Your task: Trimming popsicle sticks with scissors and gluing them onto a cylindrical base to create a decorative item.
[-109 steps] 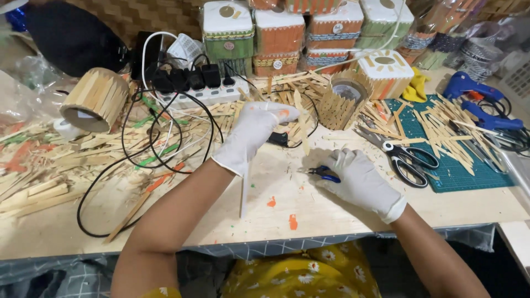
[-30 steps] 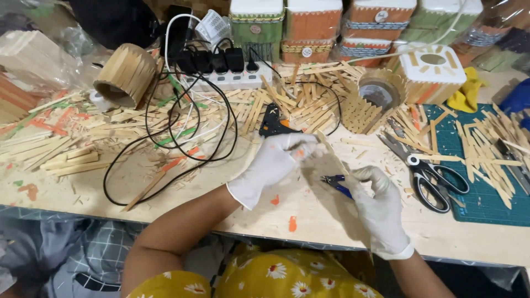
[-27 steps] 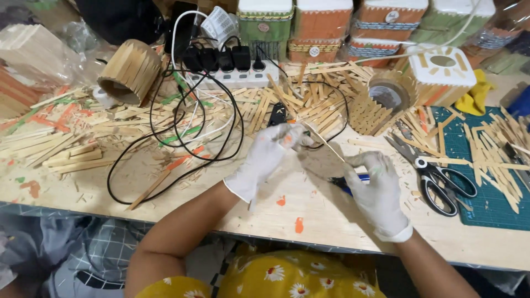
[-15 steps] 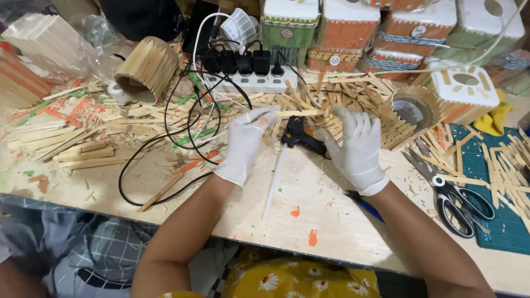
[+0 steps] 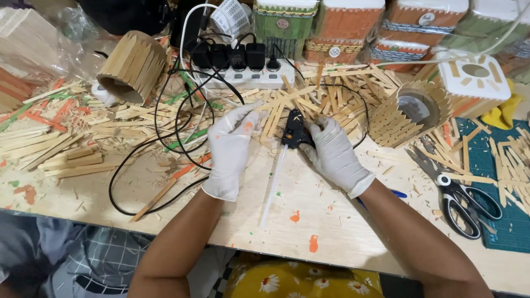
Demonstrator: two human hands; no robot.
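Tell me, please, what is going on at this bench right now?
A person in white gloves works at a wooden table strewn with flat wooden craft sticks. The right hand grips a black glue gun, whose white glue stick trails back toward the person. The left hand rests on a craft stick beside the gun. Black cables run to a white power strip, and scissors lie to the right.

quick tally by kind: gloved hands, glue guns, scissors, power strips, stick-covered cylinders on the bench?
Gloved hands: 2 (left hand, right hand)
Glue guns: 1 (black glue gun under the right hand, white glue stick out the back)
Scissors: 1 (scissors)
Power strips: 1 (white power strip)
Stick-covered cylinders: 2 (left cylinder, right cylinder)
Total: 7
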